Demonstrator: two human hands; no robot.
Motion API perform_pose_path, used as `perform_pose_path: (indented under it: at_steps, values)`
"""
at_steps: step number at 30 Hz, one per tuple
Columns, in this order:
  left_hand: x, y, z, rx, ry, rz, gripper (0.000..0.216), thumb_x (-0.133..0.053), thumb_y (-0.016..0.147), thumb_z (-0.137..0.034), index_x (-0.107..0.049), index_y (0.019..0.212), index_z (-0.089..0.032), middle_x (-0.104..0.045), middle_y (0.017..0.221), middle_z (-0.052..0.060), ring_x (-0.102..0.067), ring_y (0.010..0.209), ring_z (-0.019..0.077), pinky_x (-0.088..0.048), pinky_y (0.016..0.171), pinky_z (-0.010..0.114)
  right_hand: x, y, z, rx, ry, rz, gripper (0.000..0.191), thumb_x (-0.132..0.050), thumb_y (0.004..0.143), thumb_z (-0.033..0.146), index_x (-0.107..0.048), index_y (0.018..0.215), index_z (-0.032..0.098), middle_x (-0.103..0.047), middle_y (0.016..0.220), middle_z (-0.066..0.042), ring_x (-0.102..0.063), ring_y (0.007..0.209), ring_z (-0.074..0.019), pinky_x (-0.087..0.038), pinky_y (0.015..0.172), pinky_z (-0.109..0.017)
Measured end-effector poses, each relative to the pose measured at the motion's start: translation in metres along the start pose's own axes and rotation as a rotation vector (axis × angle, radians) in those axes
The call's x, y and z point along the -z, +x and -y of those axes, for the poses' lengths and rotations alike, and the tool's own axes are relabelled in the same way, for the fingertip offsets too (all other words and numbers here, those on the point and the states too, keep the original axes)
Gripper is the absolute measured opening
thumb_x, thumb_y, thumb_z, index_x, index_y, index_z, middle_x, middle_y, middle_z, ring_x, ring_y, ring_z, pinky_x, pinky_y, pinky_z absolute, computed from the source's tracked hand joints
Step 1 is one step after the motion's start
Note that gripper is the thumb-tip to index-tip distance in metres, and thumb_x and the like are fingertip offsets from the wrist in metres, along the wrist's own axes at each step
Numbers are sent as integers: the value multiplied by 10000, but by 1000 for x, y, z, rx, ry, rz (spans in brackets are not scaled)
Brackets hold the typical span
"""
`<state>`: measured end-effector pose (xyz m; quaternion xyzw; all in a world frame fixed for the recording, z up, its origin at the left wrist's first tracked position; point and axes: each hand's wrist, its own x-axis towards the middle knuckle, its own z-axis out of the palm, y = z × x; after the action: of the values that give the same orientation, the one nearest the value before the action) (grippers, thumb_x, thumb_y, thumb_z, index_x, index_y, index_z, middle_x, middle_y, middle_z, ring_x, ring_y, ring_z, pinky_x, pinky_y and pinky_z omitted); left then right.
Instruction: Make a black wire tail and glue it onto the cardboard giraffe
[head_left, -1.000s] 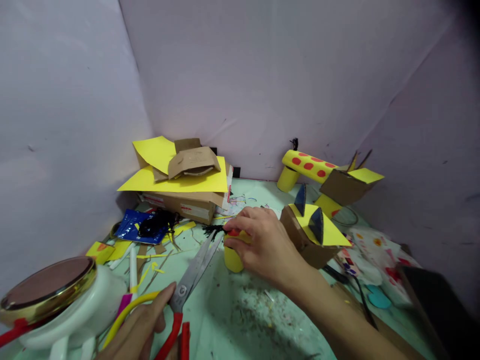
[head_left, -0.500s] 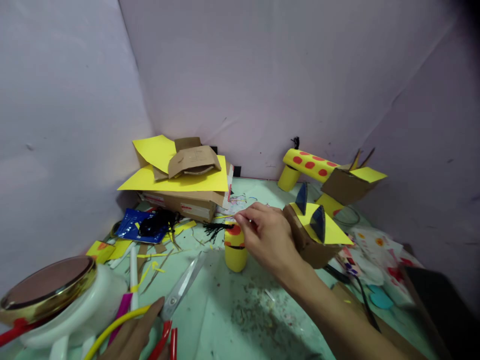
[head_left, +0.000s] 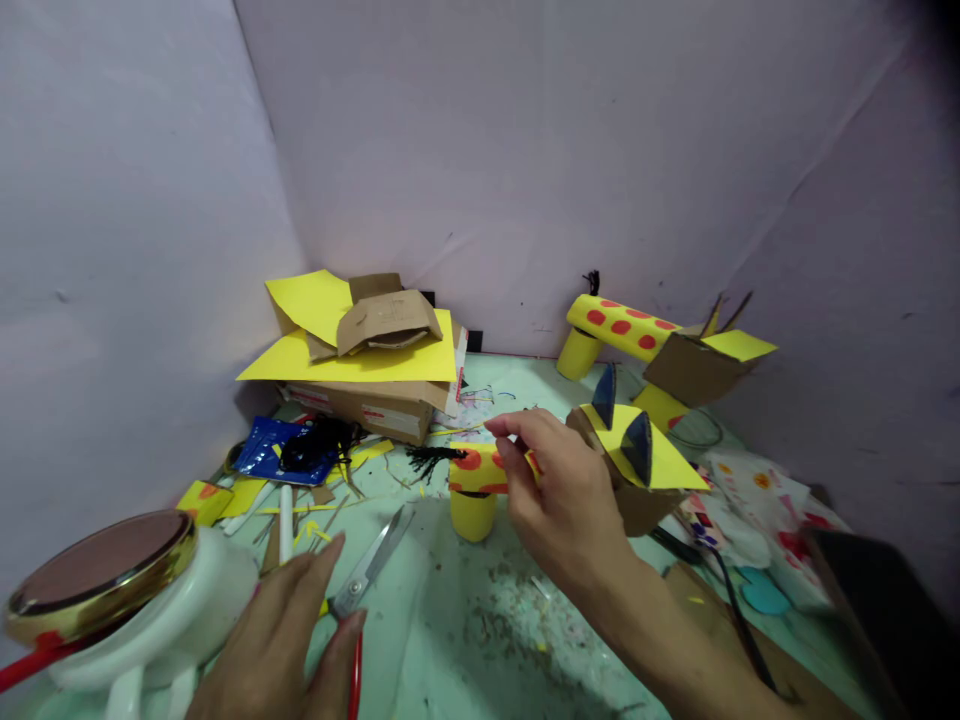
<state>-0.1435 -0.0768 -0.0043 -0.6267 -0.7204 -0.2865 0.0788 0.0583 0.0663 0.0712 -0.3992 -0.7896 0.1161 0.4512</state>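
Observation:
My right hand hovers over the middle of a yellow paper tube with red spots. Its thumb and index finger are apart, and nothing shows between them. A black thread tail sticks out of the tube's left end, and a short yellow leg stands under it. At the right end sits a cardboard box head with a yellow top and two dark blue ears. My left hand is spread low at the left, over the scissors, whose handles it partly hides.
A similar spotted animal stands at the back right. Yellow sheets and cardboard lie on a box. Behind my left hand are a blue packet and paper scraps. A white object with a gold-rimmed disc stands at left.
My right hand's pinch has opened, and the hand has shifted slightly right, baring more of the spotted tube. My left hand has moved up and forward, fingers spreading; a yellow curved piece beside it is now hidden.

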Motion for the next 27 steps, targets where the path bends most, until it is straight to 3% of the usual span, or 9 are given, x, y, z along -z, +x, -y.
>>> perform_pose_path:
  at_steps: [3,7,8,12,15,21,27]
  values:
    - [14,40,-45,233,-292,-17,590,-556,787,-407,-388,1329,-244,-624,1138,86,-654,623,141,-552,554,256,0,-1,2,13,60,-75,209,-414,872,130,-604,959,146,-663,872,-87,-605,817,-193,-481,718,-338]
    - [12,95,-81,367,-601,166,668,-610,728,-308,-363,1343,-229,-580,1245,97,-565,449,66,-444,395,211,0,-2,3,10,75,-125,228,-400,884,127,-577,1027,147,-661,909,-90,-608,840,-180,-494,725,-316]
    - [8,105,-84,369,-638,248,686,-629,706,-266,-376,1343,-232,-590,1232,92,-541,428,53,-422,384,203,0,-2,3,7,76,-125,232,-400,882,126,-573,1036,146,-661,914,-92,-609,844,-182,-496,728,-318]
    - [-8,126,-82,454,-804,364,638,-627,670,-163,-449,1282,-192,-563,1245,123,-492,381,28,-378,337,201,-2,-4,-1,-15,56,-71,243,-407,862,121,-575,1036,136,-668,927,-104,-614,855,-203,-491,755,-356]
    - [-12,130,-80,511,-930,428,536,-620,664,-145,-496,1185,-140,-616,1108,120,-509,391,46,-390,334,206,-6,-4,-4,-32,43,22,243,-435,833,118,-590,1019,130,-671,955,-118,-609,885,-231,-487,770,-386]
    - [-14,136,-76,480,-907,395,156,-611,630,-145,-580,782,-127,-591,636,-22,-491,406,69,-419,373,201,-14,-3,-2,-73,-12,214,233,-480,805,131,-609,997,153,-688,933,-109,-609,869,-262,-478,759,-419]
    - [-18,136,-74,367,-816,383,52,-582,658,-205,-580,669,-154,-543,514,-46,-469,402,83,-392,424,217,-17,-7,-5,-57,7,170,264,-534,772,180,-583,1029,145,-681,962,-123,-616,873,-255,-490,757,-402]
